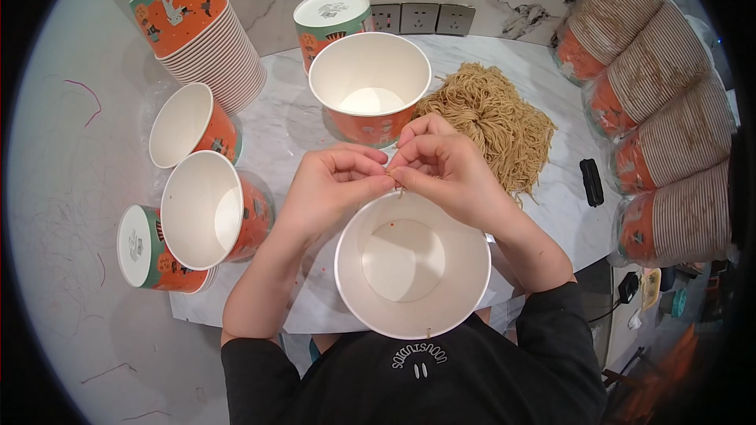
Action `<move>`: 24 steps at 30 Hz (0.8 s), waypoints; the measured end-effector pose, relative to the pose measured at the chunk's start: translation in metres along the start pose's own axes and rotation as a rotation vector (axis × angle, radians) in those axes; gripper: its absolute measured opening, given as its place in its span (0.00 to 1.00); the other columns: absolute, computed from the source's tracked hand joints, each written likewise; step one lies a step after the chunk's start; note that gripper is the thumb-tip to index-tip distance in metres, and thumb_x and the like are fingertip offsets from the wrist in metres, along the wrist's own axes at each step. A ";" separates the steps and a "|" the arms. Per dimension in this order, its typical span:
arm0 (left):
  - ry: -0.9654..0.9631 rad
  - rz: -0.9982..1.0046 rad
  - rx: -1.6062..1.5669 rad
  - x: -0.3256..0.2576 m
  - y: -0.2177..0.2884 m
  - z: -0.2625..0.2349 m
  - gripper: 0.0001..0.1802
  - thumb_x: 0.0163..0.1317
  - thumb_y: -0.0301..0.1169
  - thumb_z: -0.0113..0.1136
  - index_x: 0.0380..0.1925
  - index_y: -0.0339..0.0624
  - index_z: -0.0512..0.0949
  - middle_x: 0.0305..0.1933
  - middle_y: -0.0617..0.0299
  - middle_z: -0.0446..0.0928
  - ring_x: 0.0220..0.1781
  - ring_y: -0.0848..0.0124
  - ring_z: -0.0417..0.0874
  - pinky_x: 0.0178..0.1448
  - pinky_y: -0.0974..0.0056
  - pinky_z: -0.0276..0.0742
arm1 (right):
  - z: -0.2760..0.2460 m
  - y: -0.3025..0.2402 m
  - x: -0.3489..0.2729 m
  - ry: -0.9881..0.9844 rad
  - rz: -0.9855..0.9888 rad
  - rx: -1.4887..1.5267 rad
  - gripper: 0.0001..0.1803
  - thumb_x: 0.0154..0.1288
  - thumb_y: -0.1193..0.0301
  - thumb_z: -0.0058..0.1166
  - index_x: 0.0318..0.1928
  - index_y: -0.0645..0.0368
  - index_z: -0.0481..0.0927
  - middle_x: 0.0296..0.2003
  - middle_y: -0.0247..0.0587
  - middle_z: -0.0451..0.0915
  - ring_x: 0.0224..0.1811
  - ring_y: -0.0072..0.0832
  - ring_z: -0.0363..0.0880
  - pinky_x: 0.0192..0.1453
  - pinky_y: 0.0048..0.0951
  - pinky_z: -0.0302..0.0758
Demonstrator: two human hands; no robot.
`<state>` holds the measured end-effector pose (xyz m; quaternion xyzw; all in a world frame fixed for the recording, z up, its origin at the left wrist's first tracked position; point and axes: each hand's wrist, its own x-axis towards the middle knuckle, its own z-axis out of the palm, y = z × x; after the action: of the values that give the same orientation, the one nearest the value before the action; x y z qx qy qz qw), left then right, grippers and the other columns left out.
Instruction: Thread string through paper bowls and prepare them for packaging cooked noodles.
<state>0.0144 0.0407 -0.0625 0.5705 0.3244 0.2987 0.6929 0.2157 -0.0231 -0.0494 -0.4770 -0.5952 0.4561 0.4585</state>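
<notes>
My left hand (339,185) and my right hand (441,165) meet fingertip to fingertip above the far rim of a white paper bucket (366,299). Both are closed in a pinch on a thin tan strand (402,193), of which only a short end shows below the fingers. The bucket stands upright close to my body, with a tiny orange speck on its inner wall and a small tan bit at its near rim. Beyond my right hand lies a big heap of tan, string-like strands (504,122); whether noodles or yarn, I cannot tell.
Another open bucket (370,122) stands just beyond my hands, with an upside-down bucket (332,12) behind it. At left are tilted buckets (201,208) and a tall nested stack (209,55). Wrapped bucket stacks (661,63) line the right, near a small black object (591,182).
</notes>
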 end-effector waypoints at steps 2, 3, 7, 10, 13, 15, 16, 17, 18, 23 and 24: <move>-0.016 -0.039 -0.038 0.001 0.001 -0.001 0.08 0.57 0.21 0.72 0.36 0.28 0.85 0.51 0.56 0.80 0.43 0.74 0.86 0.49 0.71 0.83 | 0.000 0.001 0.000 0.002 -0.022 -0.037 0.03 0.66 0.80 0.60 0.39 0.67 0.84 0.51 0.35 0.67 0.48 0.16 0.76 0.49 0.18 0.78; -0.016 -0.039 -0.038 0.002 0.000 -0.002 0.08 0.57 0.21 0.72 0.36 0.28 0.85 0.51 0.56 0.80 0.43 0.74 0.86 0.49 0.71 0.83 | -0.001 0.001 -0.001 0.003 -0.044 -0.073 0.03 0.66 0.80 0.60 0.39 0.67 0.84 0.51 0.35 0.67 0.48 0.17 0.76 0.50 0.18 0.78; -0.017 -0.050 -0.047 0.002 -0.003 -0.003 0.06 0.57 0.20 0.71 0.35 0.29 0.85 0.50 0.56 0.81 0.42 0.76 0.86 0.49 0.71 0.82 | -0.001 0.001 -0.001 0.002 -0.051 -0.110 0.03 0.66 0.80 0.60 0.39 0.67 0.84 0.51 0.35 0.67 0.47 0.17 0.76 0.50 0.19 0.78; -0.004 -0.038 -0.045 0.002 -0.002 -0.003 0.05 0.58 0.19 0.70 0.34 0.30 0.85 0.51 0.57 0.81 0.41 0.77 0.85 0.48 0.72 0.82 | 0.000 -0.001 -0.002 0.018 -0.043 -0.069 0.04 0.66 0.80 0.61 0.39 0.67 0.84 0.51 0.35 0.67 0.46 0.17 0.76 0.49 0.19 0.78; 0.003 -0.016 -0.025 0.001 -0.002 -0.001 0.04 0.57 0.18 0.69 0.33 0.30 0.84 0.53 0.57 0.79 0.41 0.78 0.85 0.48 0.73 0.81 | 0.002 -0.007 -0.002 0.028 -0.013 -0.072 0.03 0.65 0.79 0.62 0.38 0.66 0.85 0.50 0.35 0.67 0.46 0.17 0.76 0.47 0.19 0.78; 0.008 0.010 0.001 0.000 -0.003 0.000 0.04 0.57 0.18 0.69 0.32 0.30 0.84 0.54 0.58 0.78 0.41 0.79 0.84 0.47 0.73 0.81 | 0.002 -0.007 -0.002 0.015 -0.043 -0.176 0.03 0.64 0.78 0.63 0.36 0.65 0.85 0.49 0.35 0.69 0.45 0.17 0.76 0.44 0.18 0.78; 0.003 0.031 0.025 0.000 -0.005 0.001 0.04 0.57 0.18 0.69 0.32 0.29 0.84 0.54 0.59 0.77 0.40 0.80 0.84 0.46 0.74 0.81 | 0.002 -0.007 -0.002 0.016 -0.043 -0.177 0.03 0.64 0.78 0.63 0.36 0.65 0.85 0.49 0.35 0.69 0.45 0.17 0.76 0.44 0.18 0.78; -0.002 0.052 0.049 0.000 -0.005 0.001 0.04 0.57 0.18 0.69 0.31 0.29 0.84 0.54 0.59 0.75 0.40 0.80 0.83 0.46 0.74 0.81 | 0.001 -0.007 -0.002 0.019 -0.059 -0.195 0.03 0.64 0.77 0.64 0.35 0.65 0.85 0.48 0.35 0.69 0.44 0.17 0.76 0.43 0.18 0.77; -0.002 0.052 0.049 0.000 -0.005 0.001 0.04 0.57 0.18 0.69 0.31 0.29 0.84 0.54 0.59 0.75 0.40 0.80 0.83 0.46 0.74 0.81 | 0.000 -0.006 -0.002 0.022 -0.075 -0.213 0.03 0.63 0.77 0.64 0.34 0.64 0.84 0.48 0.35 0.70 0.43 0.16 0.76 0.42 0.18 0.76; -0.008 0.093 0.110 -0.002 -0.002 0.000 0.03 0.56 0.18 0.69 0.31 0.30 0.84 0.53 0.60 0.75 0.39 0.81 0.82 0.45 0.76 0.80 | -0.002 -0.002 -0.001 0.019 -0.080 -0.203 0.03 0.62 0.77 0.63 0.32 0.65 0.84 0.47 0.35 0.71 0.41 0.16 0.76 0.41 0.18 0.75; -0.008 0.093 0.111 -0.002 -0.001 0.000 0.03 0.56 0.18 0.69 0.31 0.30 0.84 0.53 0.60 0.75 0.39 0.81 0.82 0.45 0.76 0.80 | -0.002 -0.002 -0.001 0.017 -0.077 -0.193 0.03 0.62 0.77 0.63 0.32 0.65 0.84 0.48 0.35 0.71 0.41 0.16 0.76 0.41 0.18 0.75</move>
<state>0.0128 0.0390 -0.0636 0.6237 0.3105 0.3099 0.6469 0.2176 -0.0237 -0.0474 -0.4994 -0.6503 0.3747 0.4329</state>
